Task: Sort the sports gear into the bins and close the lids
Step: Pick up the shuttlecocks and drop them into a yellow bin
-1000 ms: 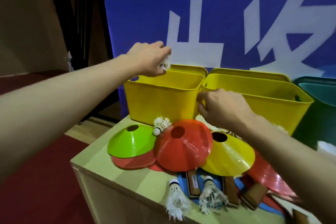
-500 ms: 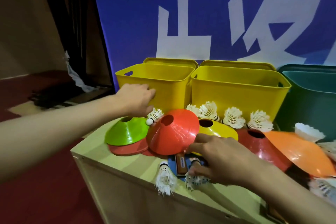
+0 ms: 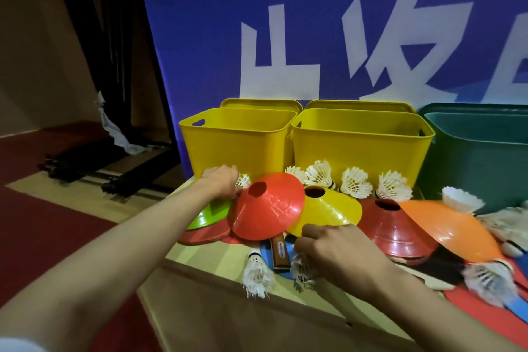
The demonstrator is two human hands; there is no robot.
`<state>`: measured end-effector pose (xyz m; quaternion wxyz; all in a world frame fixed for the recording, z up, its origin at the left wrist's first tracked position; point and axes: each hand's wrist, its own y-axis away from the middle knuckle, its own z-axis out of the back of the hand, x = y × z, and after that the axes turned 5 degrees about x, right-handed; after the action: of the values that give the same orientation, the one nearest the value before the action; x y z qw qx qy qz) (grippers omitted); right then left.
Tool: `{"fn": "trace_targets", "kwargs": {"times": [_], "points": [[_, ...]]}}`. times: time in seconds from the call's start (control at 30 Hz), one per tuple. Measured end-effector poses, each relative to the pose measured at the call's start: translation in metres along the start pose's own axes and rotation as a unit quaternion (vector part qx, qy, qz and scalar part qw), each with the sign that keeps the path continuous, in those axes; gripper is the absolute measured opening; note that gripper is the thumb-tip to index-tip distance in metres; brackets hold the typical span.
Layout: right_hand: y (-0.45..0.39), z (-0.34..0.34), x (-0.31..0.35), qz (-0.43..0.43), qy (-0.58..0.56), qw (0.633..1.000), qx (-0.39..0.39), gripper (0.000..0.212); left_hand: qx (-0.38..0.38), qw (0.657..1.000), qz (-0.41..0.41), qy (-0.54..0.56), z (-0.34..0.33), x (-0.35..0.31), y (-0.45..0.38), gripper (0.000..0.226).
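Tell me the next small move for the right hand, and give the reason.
Probably lift the shuttlecock clear of the table edge. The right hand already curls over its cork end, and the yellow bins behind stand open.

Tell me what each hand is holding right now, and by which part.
Right hand grips a shuttlecock at its cork end. Left hand closes on another shuttlecock; which part cannot be told.

bins [image 3: 237, 146] behind | shuttlecocks [image 3: 354, 186] between | cones [image 3: 268, 211] in front, on table [image 3: 208, 257]
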<state>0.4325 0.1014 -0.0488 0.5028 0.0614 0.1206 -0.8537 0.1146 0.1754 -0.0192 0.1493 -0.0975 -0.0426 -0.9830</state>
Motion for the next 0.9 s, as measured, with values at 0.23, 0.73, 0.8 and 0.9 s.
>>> {"fn": "trace_targets", "kwargs": {"times": [0.23,0.73,0.8,0.9], "points": [[0.000,0.010,-0.003,0.017,0.007,0.995,-0.101,0.025,0.006,0.999,0.002,0.048,-0.009,-0.001,-0.002,0.049],[-0.096,0.067,-0.062,0.021,0.111,0.944,-0.309,0.011,-0.338,0.898,-0.199,-0.201,0.009,0.066,0.045,0.068],[-0.115,0.064,-0.069,0.022,0.123,0.940,-0.316,0.013,-0.343,0.895,-0.192,-0.209,0.010,0.080,0.041,0.073],[-0.152,0.079,-0.076,0.004,0.101,0.942,-0.319,0.013,-0.362,0.896,-0.186,-0.177,0.022,0.096,0.037,0.077]]}}
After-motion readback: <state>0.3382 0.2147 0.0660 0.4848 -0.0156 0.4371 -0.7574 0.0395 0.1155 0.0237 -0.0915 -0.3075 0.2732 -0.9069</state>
